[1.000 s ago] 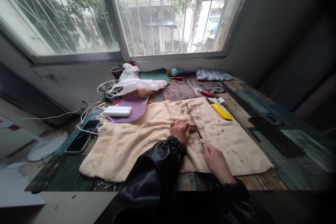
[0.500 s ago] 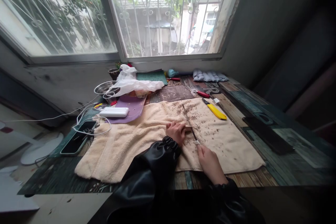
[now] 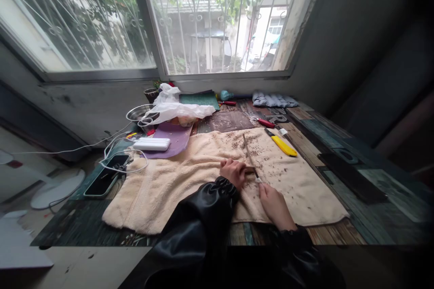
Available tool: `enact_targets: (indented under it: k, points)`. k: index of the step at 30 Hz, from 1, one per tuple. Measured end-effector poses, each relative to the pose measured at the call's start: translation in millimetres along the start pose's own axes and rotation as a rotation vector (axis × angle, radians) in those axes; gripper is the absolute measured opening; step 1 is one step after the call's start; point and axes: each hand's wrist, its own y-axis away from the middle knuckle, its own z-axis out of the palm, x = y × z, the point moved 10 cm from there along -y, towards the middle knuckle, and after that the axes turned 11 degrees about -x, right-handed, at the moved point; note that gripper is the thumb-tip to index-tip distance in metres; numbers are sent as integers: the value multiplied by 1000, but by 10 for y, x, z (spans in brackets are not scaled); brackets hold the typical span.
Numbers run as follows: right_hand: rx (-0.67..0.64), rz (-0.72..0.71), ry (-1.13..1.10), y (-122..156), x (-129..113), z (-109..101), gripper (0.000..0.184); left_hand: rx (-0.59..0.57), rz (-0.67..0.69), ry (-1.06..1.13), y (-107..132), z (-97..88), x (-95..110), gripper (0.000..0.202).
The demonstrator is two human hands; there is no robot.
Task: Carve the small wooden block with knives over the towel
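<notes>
My left hand rests on a beige towel with its fingers curled over a small brown wooden piece. My right hand is closed round the handle end of a long thin tool, a file or narrow blade. The tool lies across the wooden piece and points away from me toward the window. Brown shavings are scattered over the towel around both hands. Both arms wear shiny black sleeves.
A yellow utility knife and a red-handled tool lie beyond the towel. At the left are a purple board, a white power bank, a phone with cables, a metal bowl and a plastic bag. A dark flat slab lies at the right.
The right hand has slid the tool slightly along the wooden piece, back toward me. The left hand keeps its hold. The camera view shifted a little.
</notes>
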Motion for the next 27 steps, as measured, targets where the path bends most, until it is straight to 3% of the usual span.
enact_targets:
  k: [4, 10, 15, 20, 27]
  points:
    - [-25, -10, -45, 93, 36, 16, 36, 17, -37, -8, -14, -51, -52, 11]
    - [-4, 17, 5, -114, -75, -57, 37, -2, 14, -15, 15, -20, 36, 11]
    - [-46, -5, -9, -67, -26, 6, 38, 17, -21, -24, -2, -40, -20, 10]
    - [-11, 34, 37, -81, 4, -33, 36, -31, 88, -13, 31, 22, 124, 11]
    - [-34, 10, 37, -74, 7, 28, 37, -5, 13, -34, 22, 20, 53, 11]
